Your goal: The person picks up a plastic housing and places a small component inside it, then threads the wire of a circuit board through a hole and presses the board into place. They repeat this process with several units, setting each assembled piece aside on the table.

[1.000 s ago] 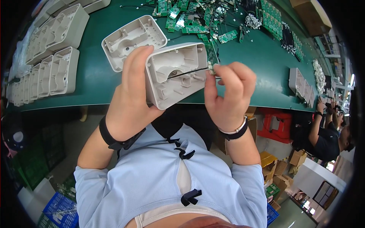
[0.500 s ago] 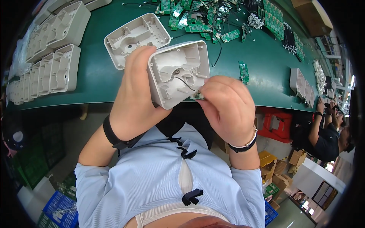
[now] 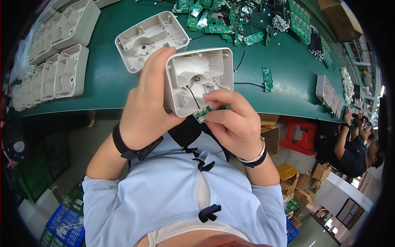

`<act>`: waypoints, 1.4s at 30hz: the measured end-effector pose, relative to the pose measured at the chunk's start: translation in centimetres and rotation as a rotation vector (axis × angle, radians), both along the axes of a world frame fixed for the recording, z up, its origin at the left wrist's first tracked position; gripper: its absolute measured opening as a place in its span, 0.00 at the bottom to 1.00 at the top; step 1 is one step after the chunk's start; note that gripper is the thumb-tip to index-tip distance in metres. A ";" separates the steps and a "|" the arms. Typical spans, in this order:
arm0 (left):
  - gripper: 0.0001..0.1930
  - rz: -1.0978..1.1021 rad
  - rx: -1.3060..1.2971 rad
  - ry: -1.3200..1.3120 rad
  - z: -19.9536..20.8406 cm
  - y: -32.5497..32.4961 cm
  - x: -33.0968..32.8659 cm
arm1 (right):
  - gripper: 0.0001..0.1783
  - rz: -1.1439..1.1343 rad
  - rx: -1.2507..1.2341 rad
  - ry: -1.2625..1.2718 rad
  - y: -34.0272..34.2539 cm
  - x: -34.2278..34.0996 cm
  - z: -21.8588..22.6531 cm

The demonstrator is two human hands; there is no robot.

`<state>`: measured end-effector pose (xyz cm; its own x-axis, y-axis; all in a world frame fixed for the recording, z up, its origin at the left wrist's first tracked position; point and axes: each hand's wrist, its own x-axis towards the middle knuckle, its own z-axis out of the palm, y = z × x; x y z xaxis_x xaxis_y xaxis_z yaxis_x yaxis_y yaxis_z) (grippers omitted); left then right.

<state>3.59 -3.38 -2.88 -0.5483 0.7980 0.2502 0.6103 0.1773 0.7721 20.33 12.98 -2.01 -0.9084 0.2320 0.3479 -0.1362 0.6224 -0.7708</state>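
My left hand [image 3: 150, 90] grips an off-white plastic housing [image 3: 226, 61] by its left wall, thumb under the lower corner, its open side facing me. A thin black wire [image 3: 192, 96] comes up inside the housing and runs to a small green circuit board [image 3: 200, 115] at the lower rim. That board is pinched between the thumb and fingers of my right hand [image 3: 234, 117]. Behind my left fingers, a second off-white housing [image 3: 128, 52] lies open side up on the table. To the right lies another green circuit board [image 3: 268, 79] with a black cable.
The green table [image 3: 103, 88] carries a pile of circuit boards [image 3: 220, 29] and wires at the back. Rows of off-white housings [image 3: 70, 74] stand at the left, with a few more [image 3: 327, 91] at the right. A co-worker [image 3: 354, 152] is at the far right.
My right hand has moved left and slightly down with the small board, turning it so its face shows. The held housing has shifted slightly right. A cable now shows beside the board on the table.
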 end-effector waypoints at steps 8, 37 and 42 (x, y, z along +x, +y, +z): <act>0.54 0.019 0.004 -0.046 -0.6 -0.2 0.1 | 0.12 0.101 0.135 0.070 1.0 -0.7 -0.5; 0.45 0.020 0.041 0.268 3.2 -1.0 -4.0 | 0.10 -0.198 0.888 -0.005 13.5 9.8 3.2; 0.48 0.227 -0.104 0.393 1.0 -5.5 -8.3 | 0.10 -0.346 0.921 -0.086 21.4 14.2 1.4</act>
